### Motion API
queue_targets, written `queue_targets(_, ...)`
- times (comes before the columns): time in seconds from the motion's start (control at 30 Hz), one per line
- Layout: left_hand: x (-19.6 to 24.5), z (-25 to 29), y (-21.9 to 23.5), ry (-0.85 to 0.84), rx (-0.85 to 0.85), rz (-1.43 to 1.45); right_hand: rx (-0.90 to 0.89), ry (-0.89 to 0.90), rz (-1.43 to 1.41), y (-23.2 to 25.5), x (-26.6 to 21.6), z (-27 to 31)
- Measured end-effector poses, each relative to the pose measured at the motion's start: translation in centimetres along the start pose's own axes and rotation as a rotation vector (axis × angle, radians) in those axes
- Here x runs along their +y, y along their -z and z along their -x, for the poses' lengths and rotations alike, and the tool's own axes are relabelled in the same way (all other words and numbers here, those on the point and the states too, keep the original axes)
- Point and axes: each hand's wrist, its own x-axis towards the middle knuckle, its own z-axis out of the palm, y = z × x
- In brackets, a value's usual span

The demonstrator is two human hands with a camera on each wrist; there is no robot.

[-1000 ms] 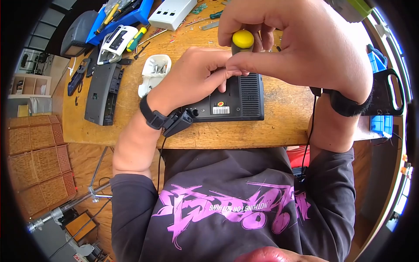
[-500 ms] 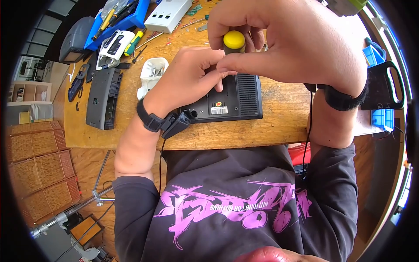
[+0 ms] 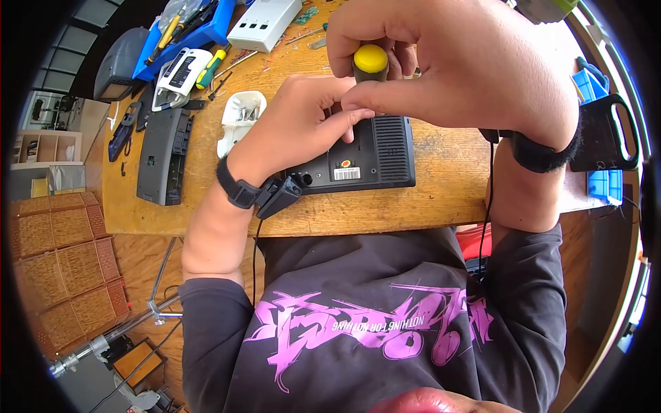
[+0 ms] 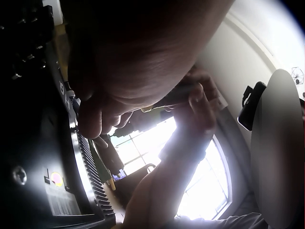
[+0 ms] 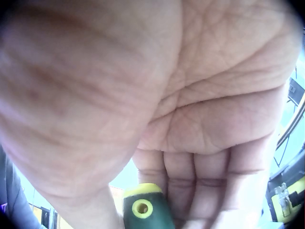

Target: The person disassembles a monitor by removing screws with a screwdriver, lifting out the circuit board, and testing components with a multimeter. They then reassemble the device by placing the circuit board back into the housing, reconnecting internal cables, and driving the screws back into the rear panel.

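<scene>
In the head view, my right hand (image 3: pixel 454 76) grips a screwdriver (image 3: pixel 371 59) by its dark green handle with a yellow end cap. The handle stands roughly upright over a black plastic housing (image 3: pixel 358 155) with vent slots and a barcode label. My left hand (image 3: pixel 303 124) lies over that housing, thumb reaching to just beneath the right thumb. In the left wrist view, its fingertips (image 4: pixel 90 121) are down at the housing near the slots. The screwdriver's shaft and tip are hidden by the hands, so I cannot tell whether the left fingers pinch it.
Left of the hands stands a white container (image 3: pixel 241 124) with small metal parts in it. A separate dark grey casing (image 3: pixel 162 158) lies further left. Behind are a white tester (image 3: pixel 180 77), a green-yellow tool handle (image 3: pixel 211 69), a blue bin (image 3: pixel 217 31) and a white box (image 3: pixel 265 24).
Since one second ago the right hand and the screwdriver handle have shifted slightly left over the housing, and the head view has moved a little. Over the last half second hardly anything differs.
</scene>
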Motion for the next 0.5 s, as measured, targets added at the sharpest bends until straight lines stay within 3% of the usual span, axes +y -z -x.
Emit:
queue_targets(0.03, -0.2, 0.0, -0.1, 0.0, 0.0, 0.0, 0.03, 0.03, 0.032, -0.4, 0.2, 0.1)
queue_targets(0.1, -0.8, -0.2, -0.2, -0.213, 0.081, -0.296, 0.047, 0.025, 0.014, -1.2, 0.9, 0.1)
queue_targets(0.27, -0.1, -0.3, -0.1, -0.043, 0.064, -0.055, 0.085, 0.054, 0.065, 0.3, 0.0, -0.2)
queue_targets(0.3, 0.2, -0.3, 0.0, 0.003, 0.033, -0.017, -0.043, -0.02, -0.086, 1.2, 0.8, -0.9)
queue_targets(0.37, 0.1, -0.2, 0.3, 0.017, 0.007, -0.005, -0.17, -0.094, -0.236, 1.6, 1.0, -1.1)
queue_targets(0.43, -0.2, -0.1, 0.2, 0.033, -0.016, 0.006, -0.093, -0.073, -0.131, 1.0, 0.2, -0.6)
queue_targets(0.5, -1.1, 0.0, 0.0, -0.081, 0.042, -0.157, -0.048, -0.067, -0.049, 0.5, -0.5, -0.4)
